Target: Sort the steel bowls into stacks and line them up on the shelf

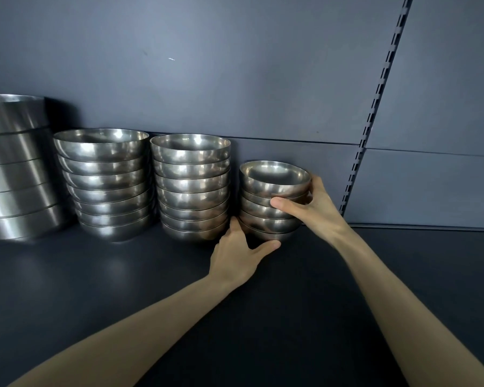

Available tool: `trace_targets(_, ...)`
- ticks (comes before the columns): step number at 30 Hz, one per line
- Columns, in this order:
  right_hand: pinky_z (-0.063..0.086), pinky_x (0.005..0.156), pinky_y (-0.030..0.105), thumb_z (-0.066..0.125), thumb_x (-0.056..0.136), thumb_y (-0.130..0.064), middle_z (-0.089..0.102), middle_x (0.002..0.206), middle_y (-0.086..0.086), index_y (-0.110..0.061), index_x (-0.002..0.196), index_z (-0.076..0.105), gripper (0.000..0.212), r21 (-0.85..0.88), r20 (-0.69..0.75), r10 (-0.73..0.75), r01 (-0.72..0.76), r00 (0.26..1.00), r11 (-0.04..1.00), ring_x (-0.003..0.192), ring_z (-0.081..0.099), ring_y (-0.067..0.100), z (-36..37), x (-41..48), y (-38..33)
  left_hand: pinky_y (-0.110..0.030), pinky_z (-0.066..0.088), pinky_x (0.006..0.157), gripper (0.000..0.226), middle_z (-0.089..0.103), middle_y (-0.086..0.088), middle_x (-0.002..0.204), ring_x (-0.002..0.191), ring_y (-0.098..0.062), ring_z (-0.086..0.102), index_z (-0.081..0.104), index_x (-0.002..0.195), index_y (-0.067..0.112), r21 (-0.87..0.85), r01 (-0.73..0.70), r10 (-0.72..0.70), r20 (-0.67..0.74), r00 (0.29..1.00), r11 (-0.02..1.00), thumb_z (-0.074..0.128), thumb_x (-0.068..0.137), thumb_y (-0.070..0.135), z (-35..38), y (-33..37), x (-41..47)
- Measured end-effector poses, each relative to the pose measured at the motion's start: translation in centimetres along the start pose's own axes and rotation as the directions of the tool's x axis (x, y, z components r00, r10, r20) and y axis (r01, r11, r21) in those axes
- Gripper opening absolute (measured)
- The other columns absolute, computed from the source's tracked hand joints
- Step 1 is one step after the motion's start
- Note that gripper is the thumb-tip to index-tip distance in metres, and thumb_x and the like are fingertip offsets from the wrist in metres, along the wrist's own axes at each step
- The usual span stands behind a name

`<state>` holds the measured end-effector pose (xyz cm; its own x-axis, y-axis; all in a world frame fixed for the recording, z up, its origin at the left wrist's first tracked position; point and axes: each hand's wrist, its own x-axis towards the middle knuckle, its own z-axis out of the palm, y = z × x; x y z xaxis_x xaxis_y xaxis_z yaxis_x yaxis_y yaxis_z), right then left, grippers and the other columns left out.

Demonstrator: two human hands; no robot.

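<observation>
Head: left hand (235,256), right hand (317,209) on stack (260,217)

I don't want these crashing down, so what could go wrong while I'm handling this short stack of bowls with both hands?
Your right hand grips only the upper bowls of the short stack; a push could slide them off the lower ones. Your left hand sits between it and the taller bowl stack, so fingers may get pinched or that stack nudged.

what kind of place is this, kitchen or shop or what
Probably a shop or storeroom shelving bay, not certain: a dark shelf backed by panels with a slotted upright rail, and several stacks of matching steel bowls, such as the short stack being held.
</observation>
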<state>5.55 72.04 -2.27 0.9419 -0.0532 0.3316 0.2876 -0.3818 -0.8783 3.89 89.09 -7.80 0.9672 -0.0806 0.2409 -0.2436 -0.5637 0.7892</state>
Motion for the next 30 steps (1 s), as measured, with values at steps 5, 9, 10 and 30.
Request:
trace_targets(5,0.046,0.083,0.015,0.081,0.043,-0.063,0.058,0.109,-0.023,-0.033,0.133,0.034,0.106,0.013,-0.012,-0.001,0.001,1.000,1.000,0.101,0.056,-0.009,0.1,0.0,0.3,-0.039,0.045,0.099,0.087,0.057,-0.001,0.129,0.120,-0.020,0.053,0.036,0.135,0.010,-0.012,-0.012,0.012,0.001,1.000,1.000,0.070,0.071,0.059,0.0,-0.3,0.0)
trace_targets(9,0.047,0.072,0.007,0.083,0.050,-0.057,0.058,0.106,-0.024,-0.030,0.135,0.034,0.101,0.029,-0.006,-0.024,0.024,1.000,0.999,0.093,0.056,-0.020,0.1,0.0,0.5,-0.037,0.044,0.101,0.096,0.054,-0.001,0.133,0.123,-0.021,0.050,0.029,0.141,0.008,-0.001,-0.011,0.011,0.004,1.000,1.000,0.069,0.071,0.060,0.1,-0.2,0.1)
trace_targets(10,0.046,0.073,0.009,0.082,0.052,-0.056,0.058,0.106,-0.024,-0.029,0.137,0.034,0.102,0.029,-0.005,-0.029,0.029,1.000,0.999,0.093,0.056,-0.019,0.1,0.1,0.6,-0.038,0.044,0.101,0.099,0.053,-0.002,0.135,0.124,-0.021,0.050,0.027,0.143,0.007,-0.002,-0.008,0.008,0.011,1.000,1.000,0.069,0.071,0.061,0.1,-0.2,0.0)
trace_targets(30,0.048,0.083,0.018,0.085,0.055,-0.047,0.051,0.113,-0.027,-0.038,0.125,0.030,0.089,0.049,0.108,-0.034,0.029,0.994,0.998,0.097,0.058,-0.015,-0.9,-1.3,-1.5,-0.036,0.049,0.090,0.088,0.057,-0.004,0.126,0.115,-0.024,0.055,0.040,0.132,0.007,0.256,0.029,-0.048,0.067,0.997,0.966,0.067,0.071,0.064,-1.8,1.3,-1.0)
